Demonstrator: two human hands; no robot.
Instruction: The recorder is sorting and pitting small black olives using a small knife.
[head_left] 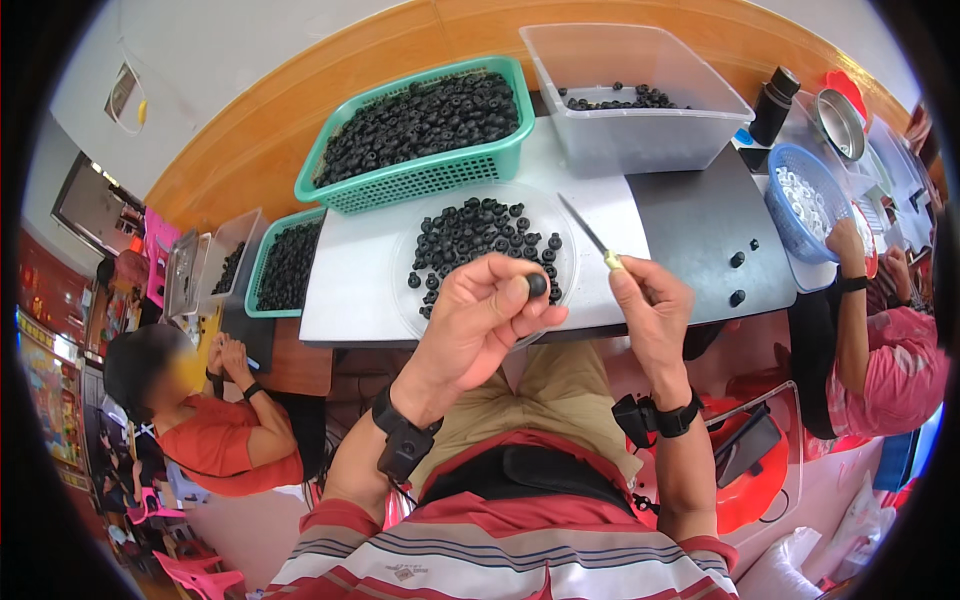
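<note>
Between the thumb and fingers of my left hand (480,315) is pinched a small round black part (537,285), like rubber or plastic. My right hand (652,305) grips the yellowish handle of a thin pointed blade, which looks like a small knife (588,228); its tip points up and to the left, apart from the black part. Under and beyond my left hand lies a shallow clear round tray (402,240), holding many more small black parts (478,232). Part of that tray is hidden by my hand.
Behind the tray stands a green basket (420,175) full of black parts, beside a clear plastic bin (640,140) with fewer. Loose black parts (738,298) lie on the dark tabletop at right. A blue basket (800,225) holds white pieces. People sit left (230,440) and right (870,360).
</note>
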